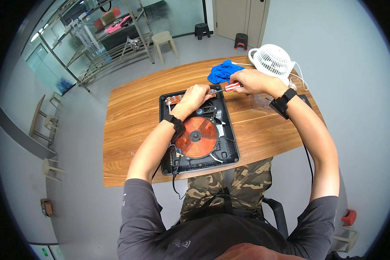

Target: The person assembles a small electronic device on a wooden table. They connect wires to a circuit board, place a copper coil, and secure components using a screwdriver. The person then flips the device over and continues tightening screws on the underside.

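Note:
An opened induction cooker lies on the table in front of me, its black shell exposing a round copper coil. Along its far edge runs an orange circuit board strip. My right hand grips a screwdriver by its red and white handle, the shaft pointing left over the far edge of the shell. My left hand is bent over the strip, its fingers closed together beside the screwdriver's tip. What those fingers hold, if anything, is hidden, and so is the exact spot the tip touches.
A blue cloth and a white fan-like appliance with its cord sit at the table's far right. Below my right wrist is a clear plastic box. A black cable hangs off the near edge. Metal shelving stands beyond the table.

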